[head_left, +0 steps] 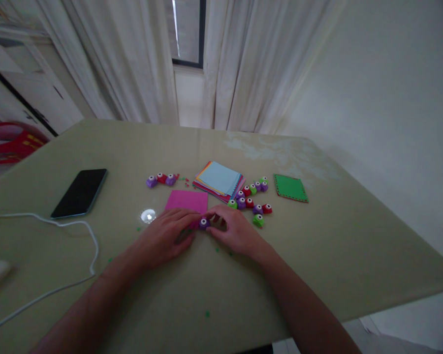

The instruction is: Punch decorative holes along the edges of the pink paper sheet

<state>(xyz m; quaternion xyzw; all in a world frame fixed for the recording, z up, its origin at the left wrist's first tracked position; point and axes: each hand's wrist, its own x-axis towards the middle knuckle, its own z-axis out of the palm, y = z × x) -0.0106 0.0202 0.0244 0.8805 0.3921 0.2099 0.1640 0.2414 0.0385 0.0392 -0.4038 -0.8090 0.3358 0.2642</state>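
Note:
A small purple paper punch with a white eye on top sits at the table's middle. My right hand pinches it between thumb and curled fingers. From the other side, my left hand holds pink paper by the punch, its fingers extended and its thumb lower down. Only a sliver of that paper shows between the fingers. Just beyond my left fingers lies a pink square sheet; whether it joins the held paper is hidden. More purple, red and green eye-topped punches stand in rows beyond my right hand.
A stack of coloured paper lies farther back, with a green square to its right. Several punches stand left of the stack near tiny paper bits. Further left are a black phone and a white cable.

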